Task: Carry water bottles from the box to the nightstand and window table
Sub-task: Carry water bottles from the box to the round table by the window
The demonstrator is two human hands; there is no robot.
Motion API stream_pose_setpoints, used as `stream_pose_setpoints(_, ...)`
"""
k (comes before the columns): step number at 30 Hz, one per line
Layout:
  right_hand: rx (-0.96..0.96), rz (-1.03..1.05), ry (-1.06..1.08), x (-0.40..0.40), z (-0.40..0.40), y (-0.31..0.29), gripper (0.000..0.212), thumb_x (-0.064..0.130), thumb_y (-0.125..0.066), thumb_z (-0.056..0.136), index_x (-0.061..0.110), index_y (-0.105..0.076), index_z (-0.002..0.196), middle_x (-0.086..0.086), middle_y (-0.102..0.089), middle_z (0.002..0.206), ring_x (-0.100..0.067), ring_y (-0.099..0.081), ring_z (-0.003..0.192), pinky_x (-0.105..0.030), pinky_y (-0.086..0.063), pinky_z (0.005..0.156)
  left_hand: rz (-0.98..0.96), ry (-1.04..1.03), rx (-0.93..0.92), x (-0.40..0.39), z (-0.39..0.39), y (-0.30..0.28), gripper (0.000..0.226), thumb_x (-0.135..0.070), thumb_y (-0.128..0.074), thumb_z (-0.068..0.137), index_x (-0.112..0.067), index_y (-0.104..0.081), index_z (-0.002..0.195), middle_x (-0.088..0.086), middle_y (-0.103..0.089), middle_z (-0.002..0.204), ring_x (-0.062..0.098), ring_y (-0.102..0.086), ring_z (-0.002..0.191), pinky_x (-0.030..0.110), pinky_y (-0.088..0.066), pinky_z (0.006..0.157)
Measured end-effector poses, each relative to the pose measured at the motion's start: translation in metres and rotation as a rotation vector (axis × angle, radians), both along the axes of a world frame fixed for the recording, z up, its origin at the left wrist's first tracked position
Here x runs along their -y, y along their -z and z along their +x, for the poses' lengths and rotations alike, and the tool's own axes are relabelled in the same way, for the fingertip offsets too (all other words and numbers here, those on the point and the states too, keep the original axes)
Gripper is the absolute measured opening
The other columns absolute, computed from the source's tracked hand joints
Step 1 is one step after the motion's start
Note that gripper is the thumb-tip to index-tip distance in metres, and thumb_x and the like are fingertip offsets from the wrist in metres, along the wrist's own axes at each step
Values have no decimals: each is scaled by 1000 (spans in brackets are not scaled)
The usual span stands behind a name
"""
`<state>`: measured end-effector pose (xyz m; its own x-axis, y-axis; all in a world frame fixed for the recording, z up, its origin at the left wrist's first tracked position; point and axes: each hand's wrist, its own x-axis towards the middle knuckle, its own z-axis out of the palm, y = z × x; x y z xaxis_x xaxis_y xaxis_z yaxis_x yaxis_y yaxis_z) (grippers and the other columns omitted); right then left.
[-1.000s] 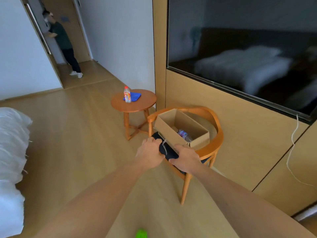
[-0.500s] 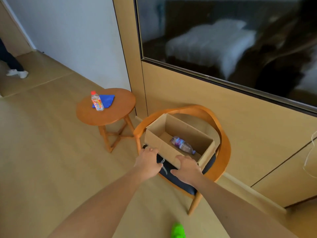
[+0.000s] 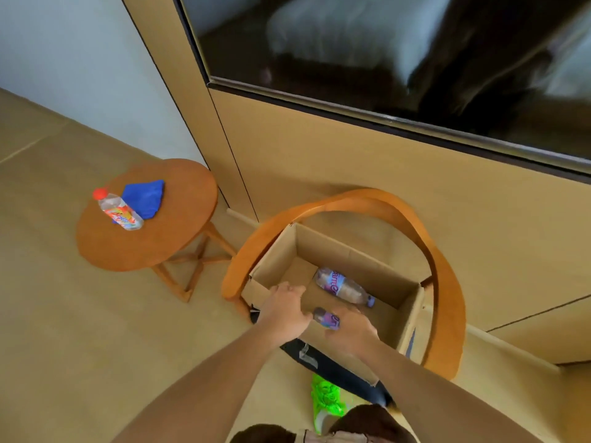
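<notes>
An open cardboard box [image 3: 323, 247] sits on the dark seat of a round-backed wooden chair [image 3: 447, 282]. Inside it, a clear water bottle with a purple label [image 3: 342, 286] lies on its side. A second purple-labelled bottle [image 3: 324, 317] lies close to the near wall, and my right hand [image 3: 351, 330] is inside the box with its fingers closed over it; most of this bottle is hidden. My left hand [image 3: 284, 305] grips the box's near rim at the left, fingers curled over the edge.
A round wooden side table [image 3: 179, 241] stands left of the chair, carrying a red-capped bottle with a colourful label [image 3: 120, 212] and a blue cloth [image 3: 144, 196]. A wood-panelled wall with a dark screen [image 3: 383, 43] rises behind the chair. My green shoe [image 3: 326, 398] is below the seat.
I have stepped closer and now look down into the box. My right hand went from the box's near wall into the box onto a bottle. My left hand stays at the rim.
</notes>
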<state>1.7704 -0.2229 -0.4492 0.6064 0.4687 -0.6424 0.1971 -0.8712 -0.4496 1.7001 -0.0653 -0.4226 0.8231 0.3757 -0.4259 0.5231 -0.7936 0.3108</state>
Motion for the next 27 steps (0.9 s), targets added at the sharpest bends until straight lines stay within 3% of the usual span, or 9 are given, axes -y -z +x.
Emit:
stream_pose_setpoints(4, -75, -77, 77, -6, 23, 21, 52, 51, -61, 80, 28, -60, 126, -4, -65, 122, -26, -63, 112, -36, -55, 93, -54, 41, -61, -14, 36, 18, 69, -43, -68, 95, -26, -40, 155, 5, -43, 155, 27, -38, 142, 44, -42, 113)
stream_pose_setpoints(11, -146, -169, 178, -19, 41, 69, 54, 47, -63, 87, 26, -55, 136, -5, -61, 131, -29, -59, 120, -43, -54, 98, -97, 172, -170, -29, 79, 64, 63, -42, -64, 97, -23, -42, 153, 8, -42, 154, 31, -36, 140, 48, -42, 111)
stream_pose_setpoints(20, -201, -318, 157, -37, 60, 143, 62, 42, -64, 91, 25, -44, 147, -11, -50, 146, -35, -47, 134, -47, -42, 109, -111, 372, -196, -48, 122, 132, 60, -37, -66, 96, -21, -46, 150, 8, -46, 152, 31, -38, 142, 47, -44, 110)
stream_pose_setpoints(27, -270, -329, 88, -54, 75, 196, 77, 35, -73, 85, 26, -37, 152, -12, -45, 152, -37, -40, 141, -54, -34, 114, -35, 553, -110, -48, 166, 191, 68, -33, -73, 92, -18, -42, 151, 10, -44, 154, 31, -38, 144, 47, -43, 115)
